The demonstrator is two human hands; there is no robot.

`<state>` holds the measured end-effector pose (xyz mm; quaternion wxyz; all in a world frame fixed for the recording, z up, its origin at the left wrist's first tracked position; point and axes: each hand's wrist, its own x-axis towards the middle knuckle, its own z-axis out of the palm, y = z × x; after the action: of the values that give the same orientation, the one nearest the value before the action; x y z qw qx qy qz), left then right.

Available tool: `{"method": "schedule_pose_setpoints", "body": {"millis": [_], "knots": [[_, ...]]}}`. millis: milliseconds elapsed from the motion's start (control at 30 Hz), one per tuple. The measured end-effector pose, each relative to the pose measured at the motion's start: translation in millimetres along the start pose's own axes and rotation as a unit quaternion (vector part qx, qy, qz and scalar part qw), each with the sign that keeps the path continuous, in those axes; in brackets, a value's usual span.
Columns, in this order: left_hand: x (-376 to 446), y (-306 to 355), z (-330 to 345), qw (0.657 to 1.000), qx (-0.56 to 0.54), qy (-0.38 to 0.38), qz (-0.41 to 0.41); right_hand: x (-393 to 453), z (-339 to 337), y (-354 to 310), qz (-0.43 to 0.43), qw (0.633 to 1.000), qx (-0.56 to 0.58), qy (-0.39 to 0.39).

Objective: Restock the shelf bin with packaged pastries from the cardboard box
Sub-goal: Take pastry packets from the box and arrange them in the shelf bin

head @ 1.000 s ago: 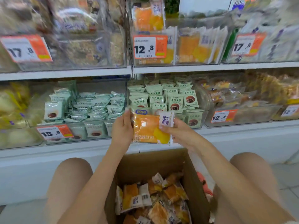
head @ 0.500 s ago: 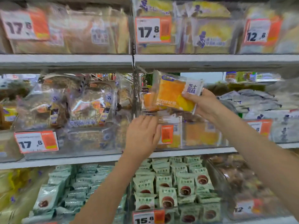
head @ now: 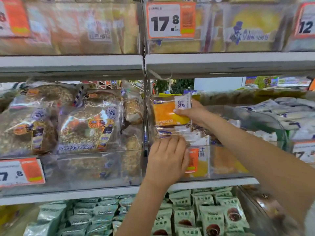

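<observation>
Right hand: the right hand (head: 194, 114) pinches an orange pastry pack (head: 170, 112) at its right edge, thumb on the front face by the white label; the pack is upright, label facing the camera, a little right of frame centre.
Reason for hold: an edge grip leaves the pack's lower edge free, so it can likely be lowered into the bin without the fingers fouling the wall.
Left hand: the left hand (head: 167, 159) lies flat, fingers straight, against the front of the clear shelf bin (head: 226, 166) at its upper rim (gripping nothing); probably steadying the bin or pressing down the packs (head: 177, 132) already inside.
Pack relative to hands: inside the right hand's grip, directly above the left hand and apart from it.
Pack relative to bin: above the stocked packs, at the bin's left end; contact cannot be determined.
Cardboard box: not in view.
</observation>
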<state>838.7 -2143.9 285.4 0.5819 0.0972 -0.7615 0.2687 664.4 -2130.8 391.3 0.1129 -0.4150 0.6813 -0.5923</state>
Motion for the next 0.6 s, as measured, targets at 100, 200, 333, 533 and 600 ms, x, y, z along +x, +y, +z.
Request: {"method": "schedule_pose_setpoints", "body": {"millis": [100, 200, 333, 533, 600], "knots": [[-0.2, 1.1, 0.3, 1.000, -0.007, 0.009, -0.005, -1.8, 0.7, 0.0, -0.018, 0.999, -0.002, 0.031], [-0.3, 1.1, 0.6, 1.000, -0.005, 0.015, -0.010, -0.5, 0.9, 2.0, -0.015, 0.999, 0.013, 0.029], [-0.3, 1.8, 0.2, 1.000, 0.004, 0.014, -0.010, 0.7, 2.1, 3.6, -0.016, 0.998, 0.046, 0.041], [-1.2, 1.9, 1.1, 1.000, 0.007, 0.023, -0.008, 4.2, 2.3, 2.9, -0.016, 0.992, 0.103, 0.065], [-0.8, 1.7, 1.0, 1.000, 0.007, 0.021, -0.009, 2.9, 5.8, 5.7, -0.031, 0.998, 0.014, 0.051]]}}
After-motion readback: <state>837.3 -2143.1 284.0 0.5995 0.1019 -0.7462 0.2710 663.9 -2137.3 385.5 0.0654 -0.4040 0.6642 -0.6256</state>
